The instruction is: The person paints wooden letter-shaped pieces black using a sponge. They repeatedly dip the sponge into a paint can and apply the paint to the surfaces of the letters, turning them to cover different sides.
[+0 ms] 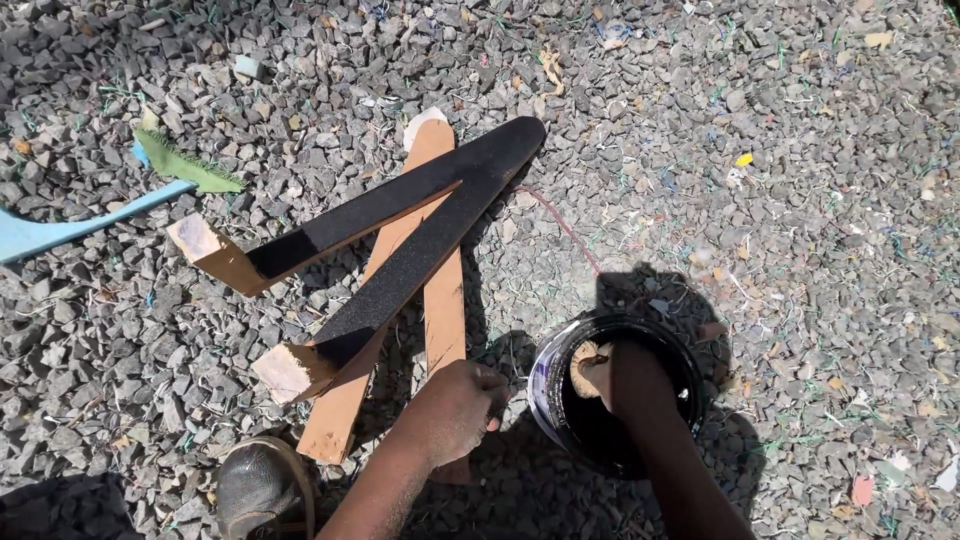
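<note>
Black paint is the job here: two wooden pieces with rounded tips, the upper curved piece (390,205) and the lower curved piece (420,255), already carry a black coat on their top faces, with the sawn butt ends at the left bare. Both rest crosswise on an unpainted plank (443,300) lying on the gravel (800,200). Step in hand looks like reloading: right hand (625,380) is down inside the paint can (555,385), fingers closed on a pale sponge or rag (587,368); exactly what it is, can't tell. Left hand (455,410) sits knuckles-up at the plank's near end, fingers curled, touching or pinning it; whether they actually grip is hidden. Next move, as I judge it, calls for lifting the loaded applicator clear of the can rim without dripping, then crossing over the left hand to reach bare wood. Edges: can rim sits just beside the left hand, tight there. A shoe (262,485) is close to the plank's lower end. Open gravel to the right and above the can gives room; the left has a blue strip (90,222) and a green scrap (190,168), well apart from the work.
</note>
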